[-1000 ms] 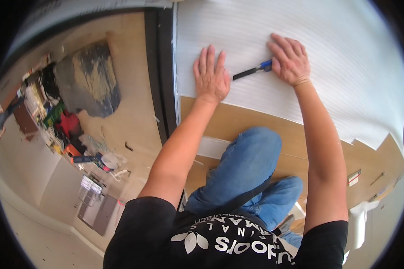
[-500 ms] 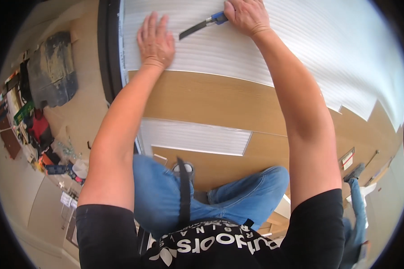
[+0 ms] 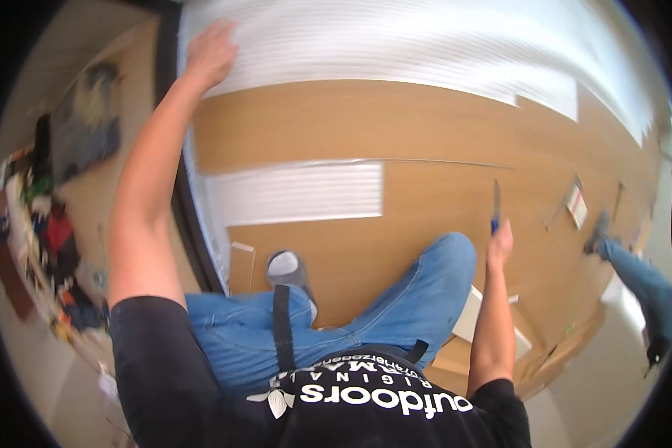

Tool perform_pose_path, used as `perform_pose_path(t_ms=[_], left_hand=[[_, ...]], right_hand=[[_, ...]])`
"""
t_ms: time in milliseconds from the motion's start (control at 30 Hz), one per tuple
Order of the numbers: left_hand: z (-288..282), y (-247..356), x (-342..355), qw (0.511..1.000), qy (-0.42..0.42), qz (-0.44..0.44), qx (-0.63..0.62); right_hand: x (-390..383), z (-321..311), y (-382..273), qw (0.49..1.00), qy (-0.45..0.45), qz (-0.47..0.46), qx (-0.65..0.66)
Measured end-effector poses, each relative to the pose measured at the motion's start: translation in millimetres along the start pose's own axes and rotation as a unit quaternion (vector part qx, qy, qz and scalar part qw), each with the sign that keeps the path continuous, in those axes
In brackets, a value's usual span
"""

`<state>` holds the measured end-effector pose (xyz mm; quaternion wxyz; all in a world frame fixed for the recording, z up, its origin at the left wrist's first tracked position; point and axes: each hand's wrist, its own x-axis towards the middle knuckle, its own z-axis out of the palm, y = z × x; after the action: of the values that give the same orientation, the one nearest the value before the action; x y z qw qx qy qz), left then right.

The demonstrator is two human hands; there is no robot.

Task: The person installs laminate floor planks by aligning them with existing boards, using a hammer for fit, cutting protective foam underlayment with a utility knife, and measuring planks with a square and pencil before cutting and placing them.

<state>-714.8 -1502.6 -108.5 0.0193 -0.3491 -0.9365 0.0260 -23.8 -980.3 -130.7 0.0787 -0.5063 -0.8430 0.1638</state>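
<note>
My left hand, blurred, reaches onto the white ribbed underlay sheet near the dark frame edge, its fingers extended. Down beside my right knee, my right hand grips a blue utility knife, its long blade pointing away from me over the wood-look boards. A narrow white ribbed strip lies between me and the sheet, with a thin line or rod along its far side; I cannot tell which.
A dark frame borders the boards at left. Beyond it are a grey, stained sheet and a heap of clutter. At right, another person's leg stretches near small tools. Cut white pieces lie by my knee.
My right hand has come down from the underlay to beside my knee with the knife. My left hand has moved up and leftward. The view has shifted, showing more of the other person's leg.
</note>
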Motion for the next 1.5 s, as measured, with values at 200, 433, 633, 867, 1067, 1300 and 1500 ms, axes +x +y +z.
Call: perform_pose_path(t_ms=[200,433,633,867,1067,1300,1500], left_hand=[[-155.4,16.1,-169.5,0.966,-0.189,0.122,-0.131],[-89.0,111.6,-522.1,0.897,0.014,-0.306,-0.319],[-65.8,256.8,-644.3,0.774,-0.147,-0.440,-0.430],[-45.1,234.7,-622.7,0.787,-0.161,-0.479,-0.353],[-34.6,202.9,-613.3,0.857,-0.100,-0.458,-0.215],[-21.9,195.6,-626.1,0.848,-0.060,-0.451,-0.274],[-17.4,184.2,-636.7,0.829,-0.012,-0.464,-0.313]], right_hand=[[-77.7,-4.7,130.2,0.966,-0.068,0.220,-0.116],[-60.9,13.6,12.7,0.962,-0.066,0.223,-0.143],[-36.8,-54.6,-73.0,0.989,-0.051,-0.135,0.021],[-133.7,-61.6,-144.6,0.936,-0.124,-0.330,0.001],[-135.0,-80.5,-113.5,0.950,-0.094,-0.294,-0.052],[-137.7,-78.7,-104.0,0.948,-0.086,-0.304,-0.049],[-134.0,-65.6,-110.0,0.941,-0.101,-0.319,-0.060]])
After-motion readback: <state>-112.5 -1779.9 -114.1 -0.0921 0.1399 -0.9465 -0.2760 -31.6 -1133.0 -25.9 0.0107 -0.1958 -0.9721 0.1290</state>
